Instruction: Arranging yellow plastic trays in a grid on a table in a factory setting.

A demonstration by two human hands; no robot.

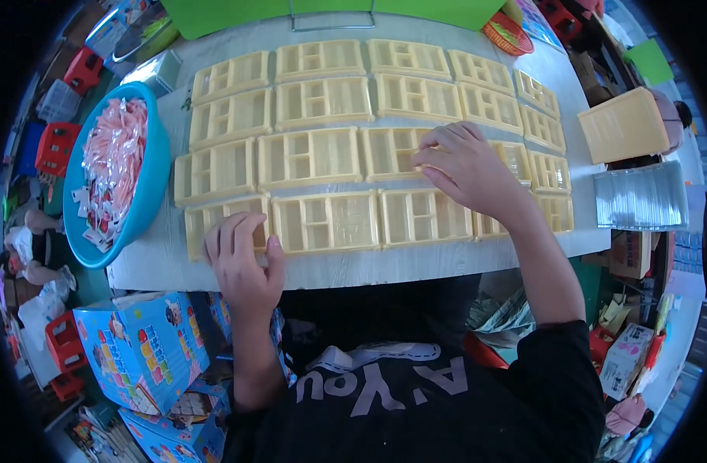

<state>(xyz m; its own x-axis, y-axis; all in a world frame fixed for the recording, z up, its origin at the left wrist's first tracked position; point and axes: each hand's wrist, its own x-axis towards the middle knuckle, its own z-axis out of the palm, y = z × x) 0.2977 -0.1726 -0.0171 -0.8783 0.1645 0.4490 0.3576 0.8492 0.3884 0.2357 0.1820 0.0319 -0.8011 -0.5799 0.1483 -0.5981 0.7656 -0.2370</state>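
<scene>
Rows of pale yellow plastic trays (326, 221) cover the table, each split into several compartments of different sizes. My left hand (244, 258) rests over the nearest tray at the left (195, 241), its fingers lightly bent and the thumb apart. At the right of the middle, my right hand (465, 166) reaches over a tray in the second row from me (386, 154). Its fingers are curled down with the thumb close to them, and anything between the fingertips is hidden. Part of that tray is covered by the hand.
On the left, a blue-green basin (154, 185) holds many small pink-and-clear packets (116, 143). Printed blue cartons (141, 355) stand below the table's left edge. A red basket (509, 37) sits at the far right, and stacked clear trays (639, 197) stand beyond the right edge.
</scene>
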